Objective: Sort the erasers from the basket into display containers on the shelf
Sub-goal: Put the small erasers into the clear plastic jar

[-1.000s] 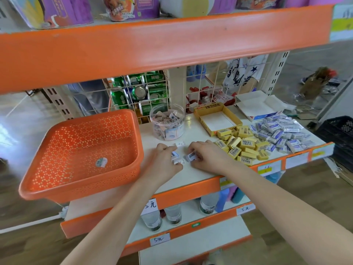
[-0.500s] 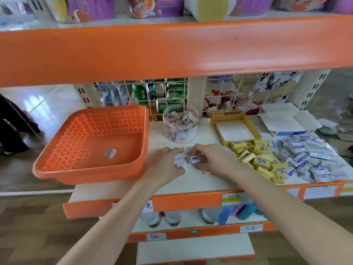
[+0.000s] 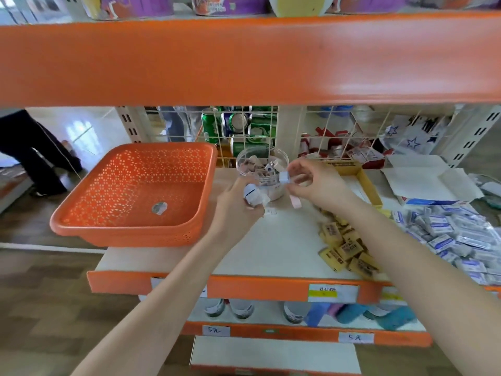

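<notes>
My left hand [image 3: 238,210] is closed around a few small white erasers [image 3: 253,195], just in front of the clear round tub [image 3: 246,161] that holds several small erasers. My right hand [image 3: 317,185] pinches one small white eraser [image 3: 283,176] over the tub's right rim, and a pink eraser [image 3: 295,201] hangs under its fingers. The orange basket [image 3: 130,226] sits at the left and holds a single round sticker-like item [image 3: 159,207]. A yellow cardboard box [image 3: 370,185] stands behind my right hand, partly hidden by it.
A heap of yellow erasers [image 3: 344,248] and a heap of blue-and-white erasers [image 3: 455,234] lie on the shelf at the right. An open white box [image 3: 423,180] sits behind them. The orange upper shelf edge [image 3: 244,61] hangs overhead. A person's legs [image 3: 29,156] stand at the left.
Both hands have lifted off the shelf surface with the small erasers and moved back to the clear tub. The camera view has shifted closer and slightly left.
</notes>
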`<state>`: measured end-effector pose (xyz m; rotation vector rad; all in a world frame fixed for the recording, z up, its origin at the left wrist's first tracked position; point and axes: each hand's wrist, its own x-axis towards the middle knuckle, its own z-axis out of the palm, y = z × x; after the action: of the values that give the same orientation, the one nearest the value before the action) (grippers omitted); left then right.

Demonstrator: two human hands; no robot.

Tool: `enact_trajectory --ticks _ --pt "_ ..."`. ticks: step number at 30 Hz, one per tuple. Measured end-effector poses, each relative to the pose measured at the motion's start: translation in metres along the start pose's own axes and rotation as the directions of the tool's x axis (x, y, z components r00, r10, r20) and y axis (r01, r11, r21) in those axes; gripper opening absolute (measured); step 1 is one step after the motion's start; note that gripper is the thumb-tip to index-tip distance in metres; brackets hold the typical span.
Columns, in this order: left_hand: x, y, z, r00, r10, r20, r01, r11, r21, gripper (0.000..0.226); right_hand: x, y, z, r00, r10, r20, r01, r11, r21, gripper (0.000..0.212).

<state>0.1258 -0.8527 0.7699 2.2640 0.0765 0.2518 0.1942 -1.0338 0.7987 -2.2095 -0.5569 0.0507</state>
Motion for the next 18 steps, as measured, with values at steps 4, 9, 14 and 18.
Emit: enact_trajectory --ticks 4,9,14,18 --pt "0.024 0.018 -0.003 0.997 -0.019 -0.076 0.02 1.0 0.017 0.048 0.024 -0.008 -0.011 1.0 -0.026 -0.007 0.026 0.999 0.047 0.023" --pt "0.054 0.036 -0.01 0.994 -0.046 -0.098 0.043 0.998 -0.038 0.048 0.052 -0.011 -0.012 0.996 -0.076 -0.051 0.082 0.99 0.118 0.02" --pt "0.072 0.039 -0.013 0.995 -0.094 -0.041 0.092 0.994 -0.056 0.054 0.069 0.0 -0.005 0.998 -0.029 -0.062 0.037 0.991 0.131 0.024" --pt "0.074 0.034 -0.011 0.994 -0.104 -0.041 0.101 0.992 -0.078 0.061 0.076 0.005 -0.002 0.997 -0.05 -0.064 0.053 0.997 0.048 0.031"
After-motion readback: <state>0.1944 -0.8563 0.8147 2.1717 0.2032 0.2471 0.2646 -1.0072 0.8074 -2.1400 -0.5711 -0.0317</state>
